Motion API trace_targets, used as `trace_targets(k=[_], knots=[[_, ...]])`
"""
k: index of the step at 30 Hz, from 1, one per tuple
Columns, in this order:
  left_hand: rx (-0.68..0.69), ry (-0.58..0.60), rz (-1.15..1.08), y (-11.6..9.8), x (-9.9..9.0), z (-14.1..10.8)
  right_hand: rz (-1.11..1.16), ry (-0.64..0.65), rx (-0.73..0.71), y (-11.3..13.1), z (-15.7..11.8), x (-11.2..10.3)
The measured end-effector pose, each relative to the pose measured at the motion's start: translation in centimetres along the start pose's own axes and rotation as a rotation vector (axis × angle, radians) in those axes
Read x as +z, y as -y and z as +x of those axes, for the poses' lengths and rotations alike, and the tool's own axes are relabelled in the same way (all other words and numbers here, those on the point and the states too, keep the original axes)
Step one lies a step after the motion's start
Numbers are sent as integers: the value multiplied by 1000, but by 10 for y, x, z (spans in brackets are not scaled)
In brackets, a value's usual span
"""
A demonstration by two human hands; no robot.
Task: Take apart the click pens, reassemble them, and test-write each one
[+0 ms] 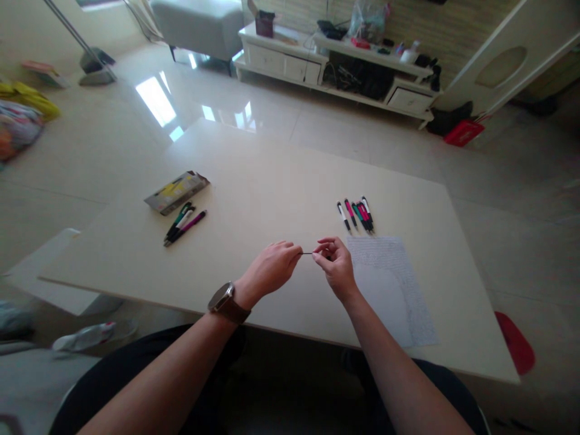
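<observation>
Between my two hands, above the near part of the white table (272, 199), runs a thin dark stick that looks like a pen refill (307, 253). My left hand (273, 266), with a watch (222, 297) at its wrist, is closed around one end; its fingers hide the rest. My right hand (336, 266) pinches the other end between thumb and finger, the other fingers curled. Something dark shows at the right palm, too small to name. Several pens (357, 214) lie in a group just beyond the right hand.
A sheet of paper with writing (389, 290) lies right of my hands. On the left, several more pens (183, 225) rest beside a grey and yellow box (177, 192). Past the table stand a white TV cabinet (290, 63) and a grey seat (199, 24).
</observation>
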State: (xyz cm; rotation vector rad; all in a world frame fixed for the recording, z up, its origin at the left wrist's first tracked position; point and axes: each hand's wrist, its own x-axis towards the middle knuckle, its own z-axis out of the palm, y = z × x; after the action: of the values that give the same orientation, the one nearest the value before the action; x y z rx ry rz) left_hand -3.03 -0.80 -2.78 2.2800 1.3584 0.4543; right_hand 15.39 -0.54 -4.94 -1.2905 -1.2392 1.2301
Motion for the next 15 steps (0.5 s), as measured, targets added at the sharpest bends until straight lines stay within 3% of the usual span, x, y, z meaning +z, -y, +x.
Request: trace_targets(k=[5,8,11,15], knots=[[20,-11,-117,0,6,0,-46,43,19,3,-3,4],[-49,-52,-151,3,8,0,-65,-10,26,-2,-2,2],[-131,-76,-173,3,6,1,37,-105,121,-12,3,-2],[-175,-71,-204,1,1,1,220,-83,234,-20,8,-4]])
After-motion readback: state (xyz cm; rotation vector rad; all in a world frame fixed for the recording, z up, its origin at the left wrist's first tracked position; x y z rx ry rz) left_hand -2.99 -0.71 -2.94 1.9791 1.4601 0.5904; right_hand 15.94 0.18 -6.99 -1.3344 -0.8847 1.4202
